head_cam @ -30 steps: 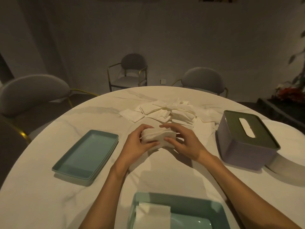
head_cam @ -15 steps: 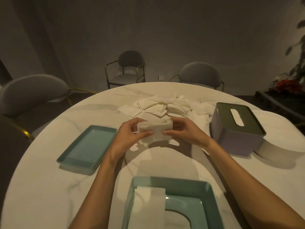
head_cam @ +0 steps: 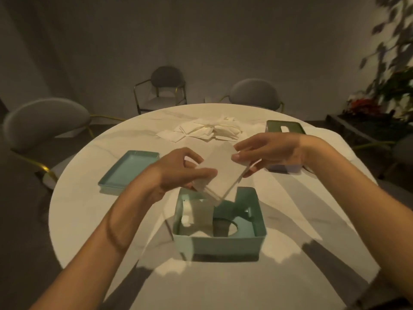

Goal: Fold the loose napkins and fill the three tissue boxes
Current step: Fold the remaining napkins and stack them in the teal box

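Nearest, at 6 o'clock on the round table [head_cam: 93, 220], stands an open teal tissue box [head_cam: 218, 242] with a few napkins inside along its left wall. Just above its far rim, the left hand [head_cam: 178, 173] and right hand [head_cam: 268, 153] pinch a tilted stack of folded napkins [head_cam: 220, 173] by opposite ends. A teal lid [head_cam: 129, 168] lies at 10 o'clock. Farther, at 12, a pile of loose napkins [head_cam: 207, 132]; at 1, a lidded box [head_cam: 285, 130].
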A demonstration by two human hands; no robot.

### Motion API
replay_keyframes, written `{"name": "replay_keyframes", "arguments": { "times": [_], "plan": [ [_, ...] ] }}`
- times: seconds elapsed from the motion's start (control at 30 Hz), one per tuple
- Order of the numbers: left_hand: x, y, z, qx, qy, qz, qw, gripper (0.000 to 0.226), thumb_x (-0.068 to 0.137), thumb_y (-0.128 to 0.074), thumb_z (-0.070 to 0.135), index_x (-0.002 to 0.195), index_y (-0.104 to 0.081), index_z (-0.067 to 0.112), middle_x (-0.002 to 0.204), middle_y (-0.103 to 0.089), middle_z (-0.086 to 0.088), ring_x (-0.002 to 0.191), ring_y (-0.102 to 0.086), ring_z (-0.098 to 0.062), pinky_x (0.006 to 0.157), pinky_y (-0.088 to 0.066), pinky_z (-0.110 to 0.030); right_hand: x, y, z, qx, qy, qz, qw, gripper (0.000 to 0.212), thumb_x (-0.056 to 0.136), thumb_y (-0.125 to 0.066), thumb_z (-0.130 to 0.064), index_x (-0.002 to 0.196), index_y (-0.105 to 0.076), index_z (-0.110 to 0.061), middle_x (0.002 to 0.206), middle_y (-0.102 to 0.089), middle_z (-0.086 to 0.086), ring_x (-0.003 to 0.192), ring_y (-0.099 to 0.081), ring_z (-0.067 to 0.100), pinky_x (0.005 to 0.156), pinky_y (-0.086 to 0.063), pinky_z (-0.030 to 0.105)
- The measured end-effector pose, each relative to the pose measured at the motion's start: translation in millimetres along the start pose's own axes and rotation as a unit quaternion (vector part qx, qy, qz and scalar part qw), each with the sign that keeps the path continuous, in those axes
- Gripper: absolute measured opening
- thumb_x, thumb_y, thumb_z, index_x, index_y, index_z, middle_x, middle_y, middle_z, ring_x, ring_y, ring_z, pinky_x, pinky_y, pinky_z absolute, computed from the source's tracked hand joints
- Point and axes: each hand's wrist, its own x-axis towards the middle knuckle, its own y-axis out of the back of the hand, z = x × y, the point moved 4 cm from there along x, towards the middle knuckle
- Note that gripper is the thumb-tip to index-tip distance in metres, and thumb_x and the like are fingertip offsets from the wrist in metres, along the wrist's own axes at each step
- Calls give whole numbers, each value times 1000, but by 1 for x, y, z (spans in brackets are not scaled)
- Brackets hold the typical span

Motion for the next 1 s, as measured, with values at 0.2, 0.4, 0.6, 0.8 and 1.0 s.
{"name": "replay_keyframes", "arguments": {
  "times": [0.2,0.4,0.6,0.8,1.0],
  "plan": [
    [-30,-51,-22,137,-23,-32,990,54,77,-87,50,109,-51,25,100,-66,4,87,-65,-11,82,-62,-40,-14,-23,1,-223,-16,34,974,42,81,-80,-43,116,-69,-22,111,-69,-5,97,-68,16,80,-58,19],
    [-30,-69,-32,157,-10,-46,986,53,77,-90,40,106,-50,19,100,-70,-8,91,-71,-22,85,-61,-42,-12,-42,11,-332,-47,96,937,51,69,-89,-50,104,-66,-20,93,-70,-4,82,-66,14,79,-59,28],
    [-23,-84,-36,231,-61,-21,971,65,73,-92,39,106,-40,20,87,-57,4,77,-58,-12,54,-36,-17,-13,-57,25,-420,-36,135,897,64,70,-89,-52,113,-58,-17,104,-64,0,84,-58,15,75,-55,28],
    [-17,-61,-27,199,-92,-7,976,53,75,-91,35,100,-49,15,86,-70,-1,69,-70,-15,55,-49,-21,3,-33,24,-306,-23,116,945,47,81,-77,-53,108,-63,-17,99,-63,-4,81,-59,11,81,-54,30],
    [25,-12,-8,69,-105,25,992,36,83,-84,36,100,-67,9,78,-76,-1,66,-74,-13,66,-58,-25,70,-1,36,-298,5,246,922,49,92,-73,-36,130,-60,-6,126,-67,11,109,-64,26,86,-48,31]
  ]
}}
